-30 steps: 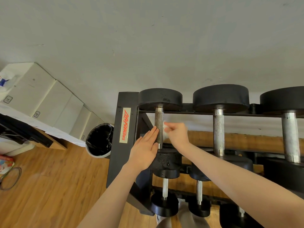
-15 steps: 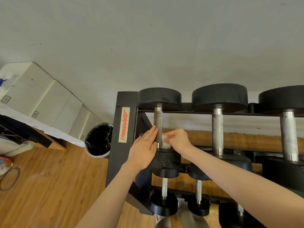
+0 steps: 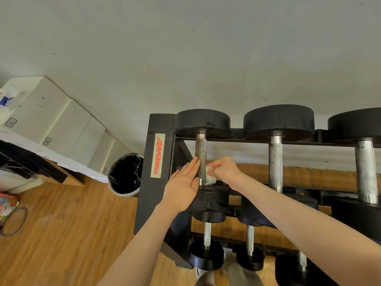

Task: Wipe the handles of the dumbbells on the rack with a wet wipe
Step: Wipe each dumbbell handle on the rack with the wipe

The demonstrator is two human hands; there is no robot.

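Three dumbbells line the top tier of the black steel rack (image 3: 144,182), each with round matte black heads and a knurled metal handle. At the rack's left end stands the leftmost dumbbell (image 3: 203,122); its handle (image 3: 201,153) is grey and rough, speckled with rust. The left hand (image 3: 182,188) lies flat with straight fingers against the handle's left side, palm over the near head. The right hand (image 3: 224,171) pinches a crumpled white wet wipe (image 3: 210,178) against the lower right part of the handle, just above the near head. The middle dumbbell (image 3: 278,122) and the right dumbbell (image 3: 358,122) have shinier, pitted handles. Smaller dumbbells sit on the lower tier. A cream label (image 3: 157,155) on the rack's left upright reads "Life Fitness" in red script. Beside the rack on the wooden plank floor (image 3: 61,234) stands a bin (image 3: 125,174) lined with a black bag, and white boxes (image 3: 51,118) with small number tags rest along the wall. Since half a second ago the wipe has stayed low on the handle, and the left hand has kept its place.
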